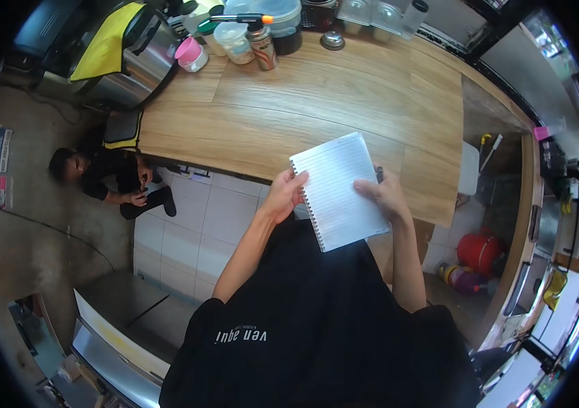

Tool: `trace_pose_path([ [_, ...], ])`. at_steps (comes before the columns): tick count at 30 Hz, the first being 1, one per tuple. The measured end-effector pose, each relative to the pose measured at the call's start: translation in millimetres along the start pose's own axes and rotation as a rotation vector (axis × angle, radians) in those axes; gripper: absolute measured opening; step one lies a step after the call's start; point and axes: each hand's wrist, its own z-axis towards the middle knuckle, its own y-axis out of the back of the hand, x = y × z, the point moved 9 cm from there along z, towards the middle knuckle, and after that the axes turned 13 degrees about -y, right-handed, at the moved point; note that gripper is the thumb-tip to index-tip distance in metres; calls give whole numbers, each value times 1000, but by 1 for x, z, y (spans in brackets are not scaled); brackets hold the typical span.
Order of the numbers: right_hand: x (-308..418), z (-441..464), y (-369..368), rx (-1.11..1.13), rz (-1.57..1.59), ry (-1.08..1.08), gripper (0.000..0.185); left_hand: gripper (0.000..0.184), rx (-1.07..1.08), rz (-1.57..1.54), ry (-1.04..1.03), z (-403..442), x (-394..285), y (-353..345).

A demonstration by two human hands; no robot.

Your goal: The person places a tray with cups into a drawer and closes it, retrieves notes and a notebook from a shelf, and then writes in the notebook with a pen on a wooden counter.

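A spiral-bound notebook lies open in front of my body at a lined page with no writing that I can make out. Its wire binding runs down the left edge. My left hand grips that bound edge, thumb on the page and fingers behind. At the right edge, my right hand presses its thumb on the paper, with the other fingers hidden underneath. A small dark object, perhaps a pen, sticks up beside my right hand's fingers; its kind is unclear. The notebook's top overlaps the wooden counter in view.
Along the counter's back stand a torch-topped gas can, plastic tubs, a pink cup and a metal dome. A steel appliance is at left. Another person sits low at left. A red container stands below right.
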Motion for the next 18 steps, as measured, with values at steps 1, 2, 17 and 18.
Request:
trace_pose_path([
  [1, 2, 2, -4, 18, -14, 17, 45, 28, -8, -4, -11, 5, -1, 6],
  [2, 6, 5, -7, 27, -25, 20, 45, 27, 2, 14, 10, 9, 5, 12],
  [17, -34, -92, 127, -471, 784, 368, 52, 23, -228, 189, -154, 123, 12, 112],
  [18, -29, -102, 111, -364, 916, 367, 54, 26, -225, 246, -115, 124, 13, 117],
])
